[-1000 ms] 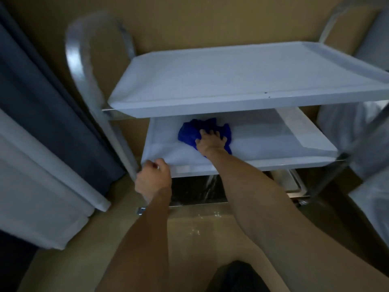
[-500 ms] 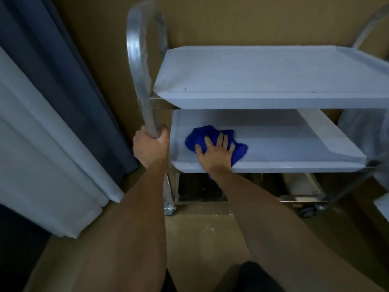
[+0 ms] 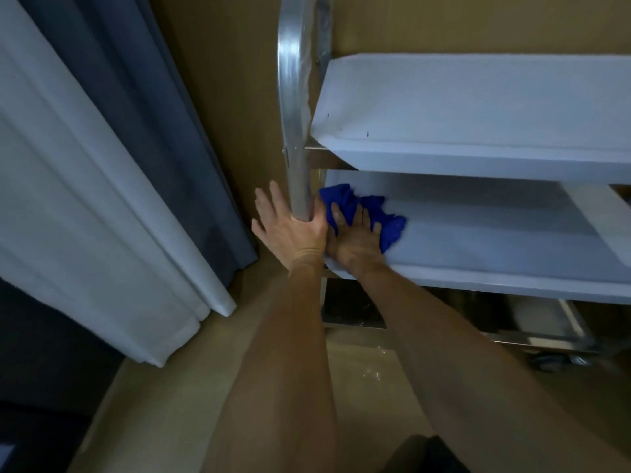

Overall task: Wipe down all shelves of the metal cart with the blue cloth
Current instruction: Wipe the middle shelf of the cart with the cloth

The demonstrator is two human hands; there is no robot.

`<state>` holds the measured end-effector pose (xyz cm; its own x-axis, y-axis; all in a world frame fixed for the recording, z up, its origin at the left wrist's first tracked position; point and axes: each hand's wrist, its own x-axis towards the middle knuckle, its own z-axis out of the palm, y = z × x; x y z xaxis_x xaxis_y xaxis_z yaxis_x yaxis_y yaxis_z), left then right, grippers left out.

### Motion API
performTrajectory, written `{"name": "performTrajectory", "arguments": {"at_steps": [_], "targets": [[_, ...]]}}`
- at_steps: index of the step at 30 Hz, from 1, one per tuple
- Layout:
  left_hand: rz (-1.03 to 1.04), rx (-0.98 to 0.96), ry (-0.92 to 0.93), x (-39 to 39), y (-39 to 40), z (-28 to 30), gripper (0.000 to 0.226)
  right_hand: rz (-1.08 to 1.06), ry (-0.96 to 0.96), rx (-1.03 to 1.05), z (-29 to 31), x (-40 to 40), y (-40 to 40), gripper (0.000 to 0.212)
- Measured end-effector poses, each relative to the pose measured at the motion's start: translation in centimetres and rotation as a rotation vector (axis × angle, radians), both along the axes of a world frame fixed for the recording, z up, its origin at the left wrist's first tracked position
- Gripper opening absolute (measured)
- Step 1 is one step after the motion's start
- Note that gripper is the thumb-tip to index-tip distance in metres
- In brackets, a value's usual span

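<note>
Blue cloth (image 3: 367,213) is being pressed flat under the open right hand (image 3: 355,238) at the left end of the middle shelf (image 3: 495,240), while the cart's metal post (image 3: 296,138) is being loosely hooked by the left hand (image 3: 290,230), fingers spread. The cart could be rolled away by a hard push, since it is barely being held, and the corner by the post could be missed.

Cloth (image 3: 375,213) on middle shelf (image 3: 495,240)

The right hand (image 3: 356,238) presses the blue cloth (image 3: 367,209) flat on the middle shelf (image 3: 495,233) while the left hand (image 3: 290,230) rests against the cart's upright post (image 3: 295,131).
</note>
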<state>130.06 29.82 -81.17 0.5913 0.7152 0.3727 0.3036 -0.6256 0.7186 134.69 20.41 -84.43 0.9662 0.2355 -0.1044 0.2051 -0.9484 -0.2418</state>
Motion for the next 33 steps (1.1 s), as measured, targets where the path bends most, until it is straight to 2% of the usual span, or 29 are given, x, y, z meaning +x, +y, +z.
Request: {"name": "performTrajectory", "arguments": {"at_steps": [6, 11, 15, 20, 23, 26, 30, 33], "targets": [[0.051, -0.109, 0.220, -1.7, -0.9, 1.6, 0.099, 0.162, -0.053, -0.054, -0.2, -7.7, -0.6, 0.086], [0.092, -0.116, 0.315, -2.4, -1.3, 2.2, 0.117, 0.174, -0.061, -0.115, -0.1, -8.7, -0.7, 0.077], [0.178, -0.240, 0.406, -1.6, -1.9, 2.9, 0.112, 0.193, -0.060, -0.151, 0.0, -8.1, -1.3, 0.082], [0.257, -0.298, 0.365, -1.3, -3.4, 2.6, 0.108, 0.189, -0.005, -0.057, -0.4, -7.1, -4.4, 0.096], [0.283, -0.285, 0.338, -1.4, -4.2, 2.3, 0.108, 0.139, -0.043, -0.031, -0.4, -7.0, -9.8, 0.109], [0.300, -0.256, 0.349, -1.6, -4.6, 2.6, 0.107, 0.011, -0.057, -0.023, -0.5, -6.8, -18.1, 0.113], [0.225, -0.287, 0.383, -2.3, -4.3, 3.3, 0.102, -0.283, -0.058, -0.074, -0.4, -6.5, -30.2, 0.108], [0.109, -0.208, 0.445, -3.8, -3.6, 3.3, 0.095, -0.410, -0.034, -0.105, -0.4, -6.4, -34.5, 0.098]]}}
